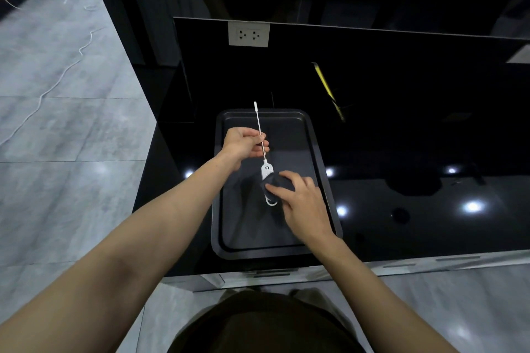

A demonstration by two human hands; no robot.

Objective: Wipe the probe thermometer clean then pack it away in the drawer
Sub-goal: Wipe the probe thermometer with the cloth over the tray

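Left hand point(243, 143) pinching the thin metal stem of the probe thermometer point(263, 152), fingers curled round it roughly midway along. Right hand point(301, 200) gripping a dark cloth point(276, 185), wrapped and pressed round the white handle end, thumb on top. Thermometer held in the air, pointing away from the body, capped tip past the far rim of the baking tray point(324, 169), hanging loop showing just below the cloth.

Wiping in hand, judged from the cloth lying on the handle; whether the stem has been cleaned cannot be told, no dirt visible at this size. Probably early to midway through the first half of the task.

Tray flat on a glossy black countertop point(415, 209), near its left end. Farther back and to the right, a yellow-handled utensil point(327, 86), well apart from the tray. White double socket point(249, 34) on the black upstand behind.

Left to do: finishing the wipe, setting the cloth down, opening a drawer and laying the thermometer inside. No open drawer in view; pale fronts point(272, 274) below the near counter edge may be drawers.
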